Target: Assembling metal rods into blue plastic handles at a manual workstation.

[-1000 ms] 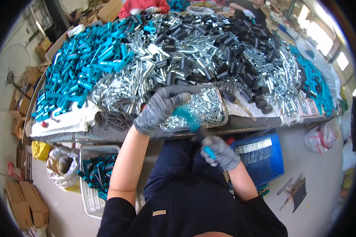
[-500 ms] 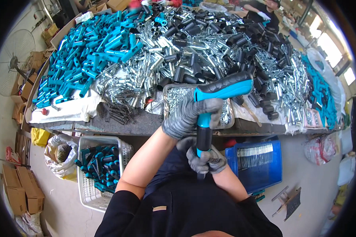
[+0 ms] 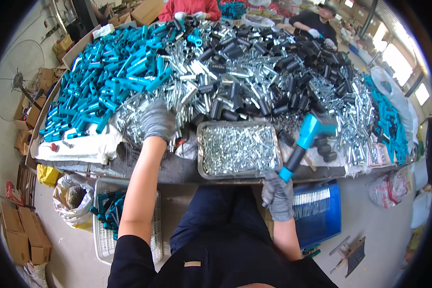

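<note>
Teal-and-black handle part held up in the right hand, left hand down on the silver tubes.

The handle assembly (image 3: 303, 144), a teal angled head on a black shaft with a teal end, rises slantwise from the gloved right hand (image 3: 277, 194), whose fingers are wrapped tight round its lower end; it stands just right of the metal tray (image 3: 200, 152), above the table's front edge; the tray holds a bed of small silver screws (image 3: 239, 149); the gloved left hand (image 3: 157, 120) lies well apart to the left, fingers curled down into the heap of silver tubes (image 3: 187, 91), though whether it pinches one I cannot tell; behind lie piles of teal sleeves (image 3: 108, 86) and black sleeves (image 3: 273, 62); below the table a white wire basket (image 3: 101, 240) holds teal parts, and a blue crate (image 3: 321, 216) sits by the right forearm.
</note>
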Available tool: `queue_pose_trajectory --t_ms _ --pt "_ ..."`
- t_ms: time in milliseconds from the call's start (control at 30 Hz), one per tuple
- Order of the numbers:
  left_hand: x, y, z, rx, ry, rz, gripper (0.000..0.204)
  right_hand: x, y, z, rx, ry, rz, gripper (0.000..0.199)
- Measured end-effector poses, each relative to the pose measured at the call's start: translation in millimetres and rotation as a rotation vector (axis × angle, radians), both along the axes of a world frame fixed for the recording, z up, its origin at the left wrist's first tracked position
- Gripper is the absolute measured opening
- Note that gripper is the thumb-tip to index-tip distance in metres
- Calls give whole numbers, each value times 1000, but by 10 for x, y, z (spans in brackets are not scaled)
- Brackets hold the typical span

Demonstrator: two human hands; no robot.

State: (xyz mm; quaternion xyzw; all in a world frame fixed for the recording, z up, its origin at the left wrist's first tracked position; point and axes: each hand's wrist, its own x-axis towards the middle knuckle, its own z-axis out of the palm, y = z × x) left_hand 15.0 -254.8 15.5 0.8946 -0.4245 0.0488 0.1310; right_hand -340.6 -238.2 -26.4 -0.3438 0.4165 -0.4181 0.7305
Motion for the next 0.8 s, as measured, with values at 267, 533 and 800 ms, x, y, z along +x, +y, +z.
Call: queue_pose_trajectory --t_ms 267,533,800 --pt "210 2 -411 109 -205 -27 27 -32 -41 -234 -326 -171 41 60" --pt "-324 420 -226 -512 203 -315 21 -27 44 -22 -501 30 293 66" --pt "-1533 1211 -143 -443 644 -870 34 -40 129 -127 -558 48 245 52"
